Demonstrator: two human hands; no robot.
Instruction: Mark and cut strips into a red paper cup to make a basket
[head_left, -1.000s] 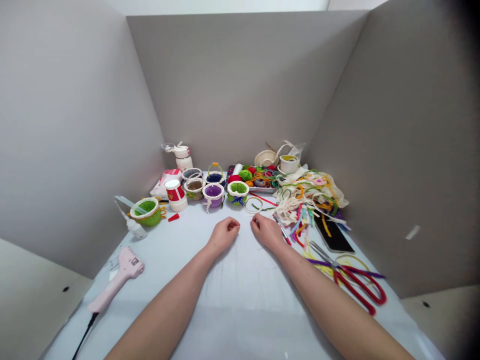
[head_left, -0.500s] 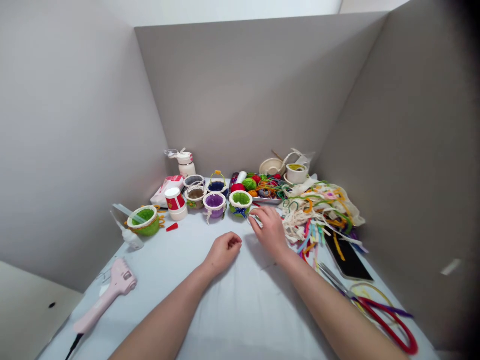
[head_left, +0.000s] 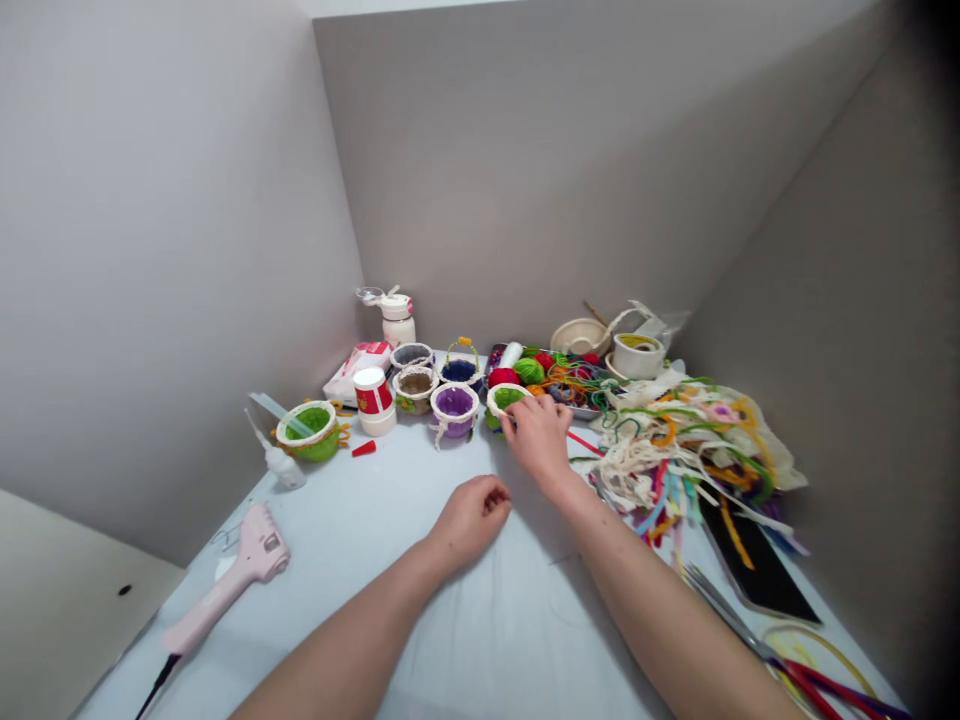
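Observation:
My right hand (head_left: 538,435) reaches to the small green basket (head_left: 510,396) with a white braided rim, its thumb and fingers closed at the basket's front right edge. The hand hides much of that basket's front side. Nearer to me, my left hand (head_left: 472,518) rests on the table with its fingers curled in, and nothing shows in them. Just left of the green basket stands a purple basket (head_left: 454,408) with a white rim. Behind it are a brown basket (head_left: 415,384) and a dark blue basket (head_left: 460,373) with a thin handle.
Yarn balls (head_left: 529,371) fill a tray at the back. A heap of cords and strips (head_left: 675,430) lies to the right, by a black phone (head_left: 765,555) and scissors (head_left: 739,625). At left are a pink glue gun (head_left: 247,560), a dropper bottle (head_left: 285,468) and another green basket (head_left: 311,440).
My right hand has moved forward from beside the green basket onto its front right edge, covering its blue bow. My left hand keeps its curled pose. The camera view has turned slightly left.

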